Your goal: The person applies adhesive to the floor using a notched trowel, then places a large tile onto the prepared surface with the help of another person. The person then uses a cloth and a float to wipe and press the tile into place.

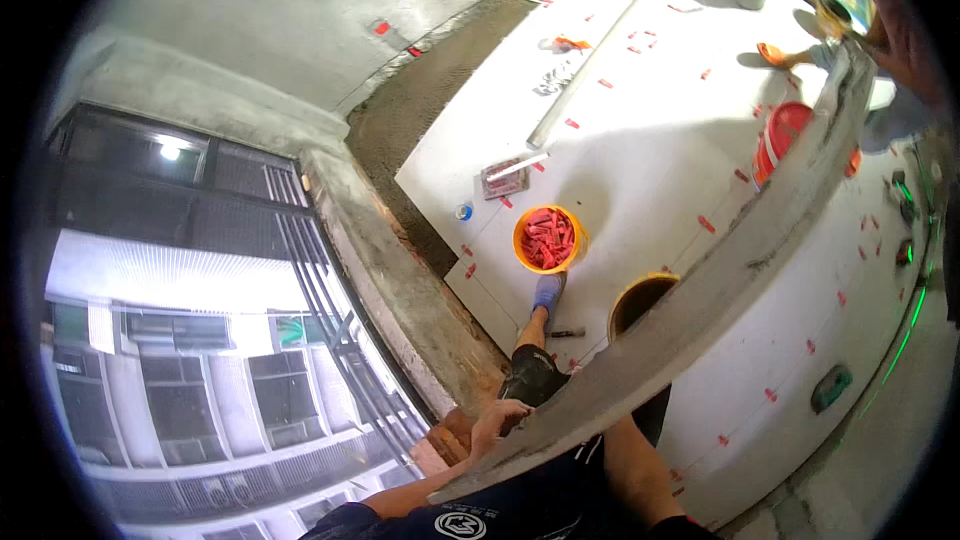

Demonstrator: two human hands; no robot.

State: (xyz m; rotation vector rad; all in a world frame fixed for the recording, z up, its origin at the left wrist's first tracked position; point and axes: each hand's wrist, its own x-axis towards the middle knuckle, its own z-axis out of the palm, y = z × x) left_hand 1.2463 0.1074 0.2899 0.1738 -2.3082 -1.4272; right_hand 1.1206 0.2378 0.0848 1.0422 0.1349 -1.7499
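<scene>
the left hand (499, 422) clamps 1 long grey bar (700, 305); it hides the right hand, whose grip i cannot tell.

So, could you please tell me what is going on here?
The person's left hand has its fingers on the near end of a long grey bar; the right hand is hidden from view. Another person is near its far end. A round yellow bucket of small red wedges sits on white floor tiles.
</scene>
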